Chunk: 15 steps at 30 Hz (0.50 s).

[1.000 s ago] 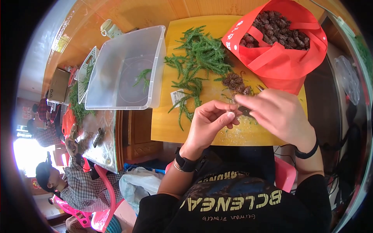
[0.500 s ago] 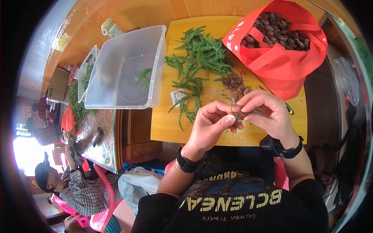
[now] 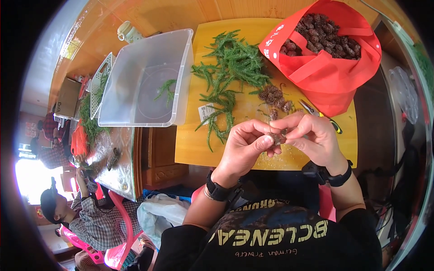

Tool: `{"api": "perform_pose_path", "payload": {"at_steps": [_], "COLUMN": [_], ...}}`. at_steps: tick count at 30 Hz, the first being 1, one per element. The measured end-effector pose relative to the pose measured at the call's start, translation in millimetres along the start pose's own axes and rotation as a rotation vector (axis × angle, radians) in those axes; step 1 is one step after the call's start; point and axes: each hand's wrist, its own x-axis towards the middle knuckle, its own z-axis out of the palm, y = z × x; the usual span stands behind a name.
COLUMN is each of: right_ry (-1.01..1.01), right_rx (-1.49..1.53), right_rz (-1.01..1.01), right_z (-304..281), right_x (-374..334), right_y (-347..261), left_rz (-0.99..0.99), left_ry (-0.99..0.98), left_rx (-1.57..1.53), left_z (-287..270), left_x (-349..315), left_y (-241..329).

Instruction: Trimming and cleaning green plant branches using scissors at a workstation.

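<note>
Close to my body, above the front part of the yellow board, both hands meet around a small brown pine cone. My left hand pinches it between thumb and fingers, and a thin wire rises from there. From the other side, my right hand has thumb and forefinger closed on the same cone. My fingers cover much of it. Several loose pine cones lie just beyond my hands. Pliers with yellow and black handles rest beside my right hand.
Green artificial sprigs spread over the board's far left half. A red bag full of pine cones stands far right. Left of the board is a clear plastic tub with one sprig inside. Another person sits at a table further left.
My right hand has shifted slightly, its fingers now closer on the cone. The pliers' jaws, hidden before, now show beyond it.
</note>
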Motion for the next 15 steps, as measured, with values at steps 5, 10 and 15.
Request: {"api": "perform_pose_path", "payload": {"at_steps": [5, 10, 15], "right_ry": [-0.005, -0.025, -0.018], "right_rx": [0.075, -0.056, 0.007], "right_rz": [0.015, 0.015, 0.051], "right_z": [0.0, -0.3, 0.9], "right_x": [0.4, 0.2, -0.9], "right_y": [-1.6, -3.1, -3.8], "left_rz": [-0.012, -0.017, -0.021], "left_ry": [0.005, 0.061, 0.026], "left_rx": [-0.039, 0.141, 0.121], "left_z": [-0.1, 0.7, -0.2], "left_x": [-0.4, -1.5, -3.3], "left_y": [-0.3, 2.7, 3.9]}}
